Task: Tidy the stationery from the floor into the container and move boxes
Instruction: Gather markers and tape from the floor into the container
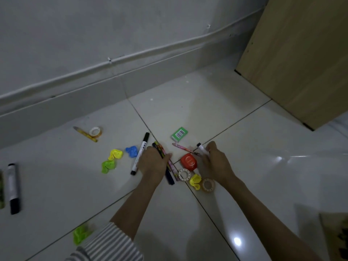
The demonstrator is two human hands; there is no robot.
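Currently, a bundle of pens (159, 149) is being gripped by the left hand (153, 164), and a white marker (201, 148) is being clamped in the right hand (214, 166) at its 3 o'clock. Gathering is being judged barely begun: a tape roll (184, 174) and an orange case (188, 162) between the hands, a green eraser (179, 134) at 12 o'clock and a yellow clip (115, 154) at 9 o'clock are being left on the floor (207, 110). No container is being shown.

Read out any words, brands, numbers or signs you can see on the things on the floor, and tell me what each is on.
Nothing can be read in full.
White marker: dark print on the barrel near its black cap, too small to read.
Green box: a barcode on a white label, digits illegible.
Orange case: a white round emblem, no letters legible.
Black-capped marker at far left: blurred, nothing legible.
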